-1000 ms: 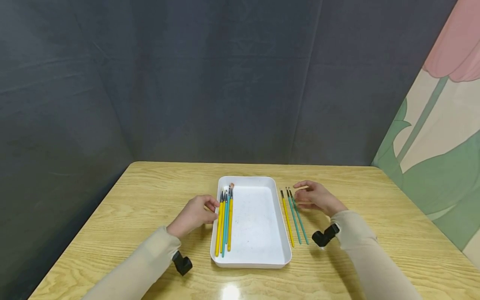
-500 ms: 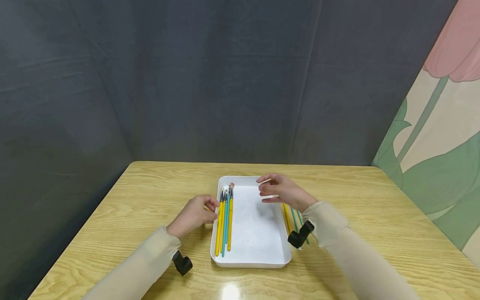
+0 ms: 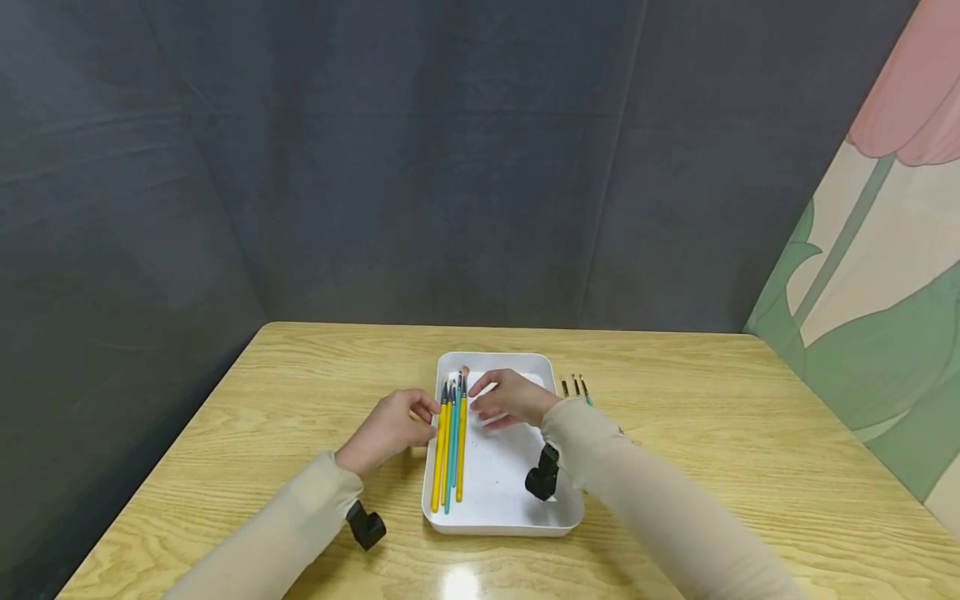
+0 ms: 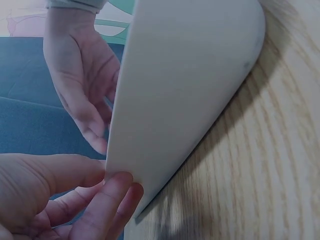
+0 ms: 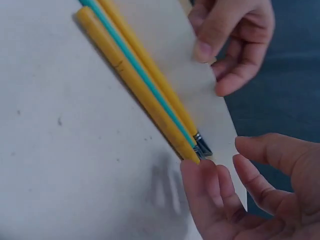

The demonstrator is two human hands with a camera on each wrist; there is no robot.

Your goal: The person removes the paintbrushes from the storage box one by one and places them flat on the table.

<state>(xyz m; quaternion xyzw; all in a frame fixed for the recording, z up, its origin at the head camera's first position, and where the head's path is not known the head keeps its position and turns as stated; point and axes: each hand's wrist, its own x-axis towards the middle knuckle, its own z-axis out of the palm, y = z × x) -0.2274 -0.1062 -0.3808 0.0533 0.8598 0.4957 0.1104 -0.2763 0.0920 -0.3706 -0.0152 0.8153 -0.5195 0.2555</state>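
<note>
My left hand [image 3: 387, 427] pinches the left rim of a white tray [image 3: 498, 487]; in the left wrist view its thumb and fingers lie on either side of the tray wall [image 4: 185, 65]. Several paintbrushes [image 3: 448, 454] with yellow and teal handles lie lengthwise inside the tray along its left side, bristles toward the far end. Just right of them, over the tray, is my right hand [image 3: 512, 398], fingers parted and holding nothing. In the right wrist view its fingertips are close to the front part of a yellow paintbrush [image 5: 135, 82]; whether they touch it I cannot tell.
Right of the tray, more paintbrushes [image 3: 576, 386] lie on the wooden table [image 3: 337, 358], their handles mostly hidden behind my right forearm. A dark cloth [image 3: 450, 167] hangs behind the table. Black wrist cameras [image 3: 366, 527] sit on both wrists.
My right hand has moved left, from beside the paintbrushes on the table across the tray to the brushes inside it. My left hand stays on the tray's rim.
</note>
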